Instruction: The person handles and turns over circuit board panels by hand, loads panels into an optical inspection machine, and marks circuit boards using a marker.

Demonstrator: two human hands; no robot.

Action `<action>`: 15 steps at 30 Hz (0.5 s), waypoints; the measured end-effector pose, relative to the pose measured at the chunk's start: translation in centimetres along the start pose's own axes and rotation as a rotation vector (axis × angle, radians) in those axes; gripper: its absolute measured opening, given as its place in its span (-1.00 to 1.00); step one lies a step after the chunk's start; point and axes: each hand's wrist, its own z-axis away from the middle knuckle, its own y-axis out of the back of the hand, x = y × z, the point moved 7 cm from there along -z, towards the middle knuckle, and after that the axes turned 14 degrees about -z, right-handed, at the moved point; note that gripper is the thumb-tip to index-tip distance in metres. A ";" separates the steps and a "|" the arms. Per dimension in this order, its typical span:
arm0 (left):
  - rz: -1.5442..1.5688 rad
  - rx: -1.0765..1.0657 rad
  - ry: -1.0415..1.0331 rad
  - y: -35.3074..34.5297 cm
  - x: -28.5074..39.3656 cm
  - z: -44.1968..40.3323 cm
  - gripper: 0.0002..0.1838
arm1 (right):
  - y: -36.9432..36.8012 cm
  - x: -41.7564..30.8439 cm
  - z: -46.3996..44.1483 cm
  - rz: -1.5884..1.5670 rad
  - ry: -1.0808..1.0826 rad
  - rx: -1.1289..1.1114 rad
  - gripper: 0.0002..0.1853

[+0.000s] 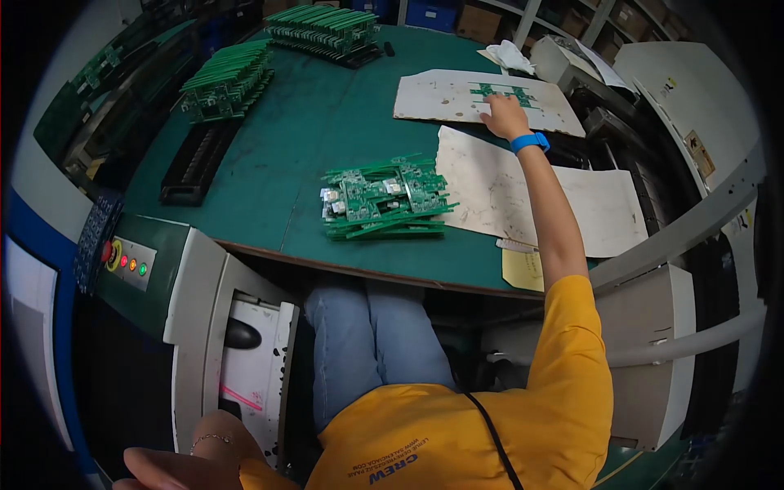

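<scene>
My right hand, with a blue band at the wrist, reaches to a green circuit board lying flat on a white board. Its fingertips are over the near edge of the circuit board; whether they grip it cannot be made out. My left hand is low at the bottom left, partly cut off by the frame edge, and its fingers are not clear. Between my arms, a loose pile of green circuit boards sits on the green table near its front edge.
Racked circuit boards stand at the back left, with another row behind. A black rack lies at the left. Stained white sheets and a yellow note are at the right. A button panel stands front left.
</scene>
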 end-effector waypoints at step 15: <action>0.215 0.033 0.096 -9.2 -6.0 -5.5 -0.71 | 0.4 -0.3 4.5 0.171 0.415 0.196 -0.90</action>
